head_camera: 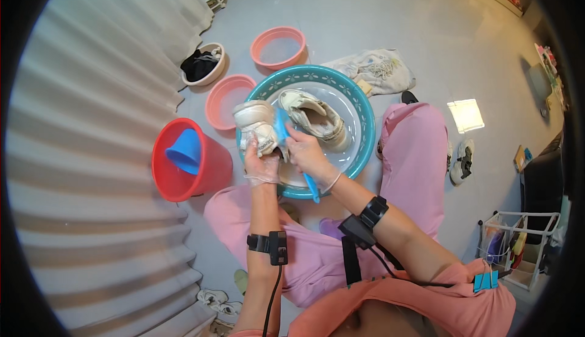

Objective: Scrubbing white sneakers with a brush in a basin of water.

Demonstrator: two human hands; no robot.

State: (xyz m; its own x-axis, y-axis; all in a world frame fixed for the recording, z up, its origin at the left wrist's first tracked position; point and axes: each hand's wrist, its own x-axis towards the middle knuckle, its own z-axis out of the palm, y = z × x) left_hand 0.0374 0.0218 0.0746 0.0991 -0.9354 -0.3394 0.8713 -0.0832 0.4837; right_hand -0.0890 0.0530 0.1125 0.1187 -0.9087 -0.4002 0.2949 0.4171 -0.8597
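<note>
My left hand [261, 158], in a clear disposable glove, grips a white sneaker [254, 115] above the left side of a teal plastic basin [367, 126]. In my right hand [307, 152], gloved the same way, is a blue scrub brush [282, 124]; its bristle side lies against the sneaker's side, and its handle slants down towards the basin's near rim. A second white sneaker [315, 120], without laces, rests in the basin, its opening upward. Water covers part of the basin's bottom.
A red bucket [219, 163] holding a blue scoop [185, 152] stands left, beside a pale curtain [105, 131]. Beyond are two pink basins [279, 65] and a white basin [221, 67] with dark cloth. Laces lie on a cloth [402, 78]. Other shoes [462, 165] stand right.
</note>
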